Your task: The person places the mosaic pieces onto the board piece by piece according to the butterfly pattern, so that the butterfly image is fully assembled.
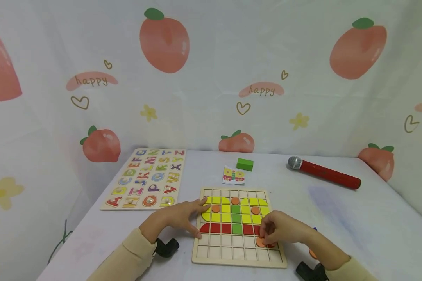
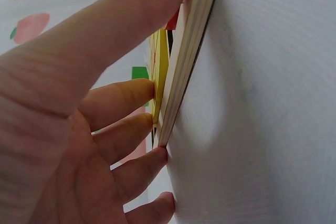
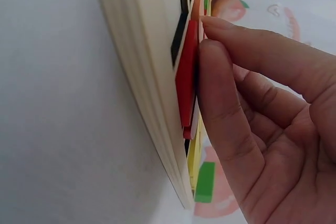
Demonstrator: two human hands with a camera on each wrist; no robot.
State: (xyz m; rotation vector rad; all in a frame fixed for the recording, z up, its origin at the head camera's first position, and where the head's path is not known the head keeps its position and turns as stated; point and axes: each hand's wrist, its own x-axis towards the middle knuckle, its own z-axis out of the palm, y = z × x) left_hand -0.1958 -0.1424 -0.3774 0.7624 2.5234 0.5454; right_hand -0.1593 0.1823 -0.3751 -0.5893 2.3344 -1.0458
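Observation:
A wooden grid board [image 1: 239, 262] lies on the table. Yellow, red, green and orange pieces form a pattern on it. My left hand [image 1: 183, 216] rests along the board's left edge with fingers spread; the thumb touches the rim and fingertips reach the yellow pieces [image 2: 160, 59]. Over the lower right part, my right hand [image 1: 281, 228] pinches an orange disc [image 1: 260, 242] between thumb and index finger, low against the grid. Beside those fingertips a red piece [image 3: 186, 77] sits at the board's right side, partly hidden from the head view by the hand.
Behind the board lie a picture card [image 1: 233, 176] and a green block [image 1: 245, 164]. An alphabet puzzle board [image 1: 145, 179] is at the left, a red microphone [image 1: 325, 173] at the right. Another orange disc [image 1: 313, 254] shows partly beneath the right forearm.

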